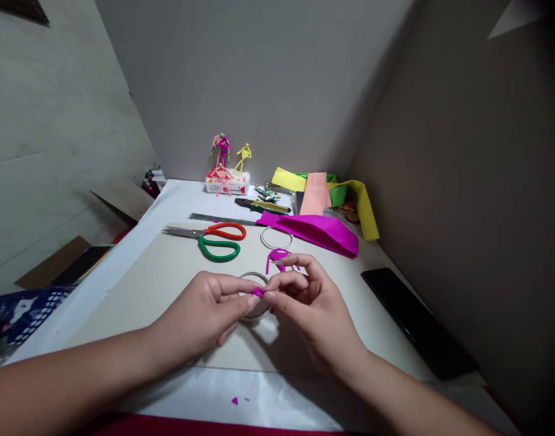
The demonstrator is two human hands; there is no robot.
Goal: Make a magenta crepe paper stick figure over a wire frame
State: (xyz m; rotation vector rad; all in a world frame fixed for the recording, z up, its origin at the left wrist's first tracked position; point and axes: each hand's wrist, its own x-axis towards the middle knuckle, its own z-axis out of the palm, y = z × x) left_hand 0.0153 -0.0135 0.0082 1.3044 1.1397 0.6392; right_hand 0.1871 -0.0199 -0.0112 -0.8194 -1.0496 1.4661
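A small piece of magenta crepe paper [258, 292] is pinched between the fingertips of my left hand [213, 306] and my right hand [307, 303], above the board. Just behind the fingertips a roll of tape [255, 318] shows in part. Past my right fingers lies a magenta paper-wrapped figure [277, 259], partly covered by them. A thin white ring [277, 238] rests beyond that. Farther left are scissors [220, 240] with one orange and one green handle, lying with their blades apart.
Folded magenta crepe paper [313, 231], pliers [263, 206] and thin wires [220, 218] lie at the back. Small wrapped figures stand by a box [227, 183]. Yellow and pink paper strips [316, 192] are back right. A black phone [413, 321] is at right; paper scraps [235, 401] lie in front.
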